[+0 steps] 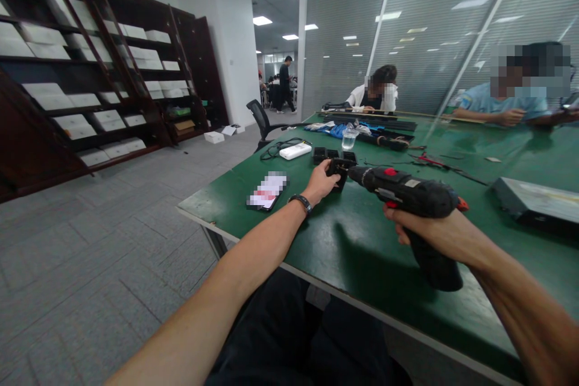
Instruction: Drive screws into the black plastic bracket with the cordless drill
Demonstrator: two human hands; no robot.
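A black cordless drill (414,192) is gripped in my right hand (434,226), its chuck pointing left. My left hand (322,183) holds a small black part (338,174) upright on the green table, fingers closed on its left side. The drill's tip is at the face of that part; I cannot tell whether it touches. Just behind my left hand stand several small black boxes (319,155) in a row. A clear plastic cup (348,140) stands past them.
A phone (268,190) and a white power strip (295,151) with a cable lie to the left on the green table (312,253). Tools and dark strips (362,120) are piled at the back. A grey metal case (538,205) sits at right. Two people (382,96) sit across.
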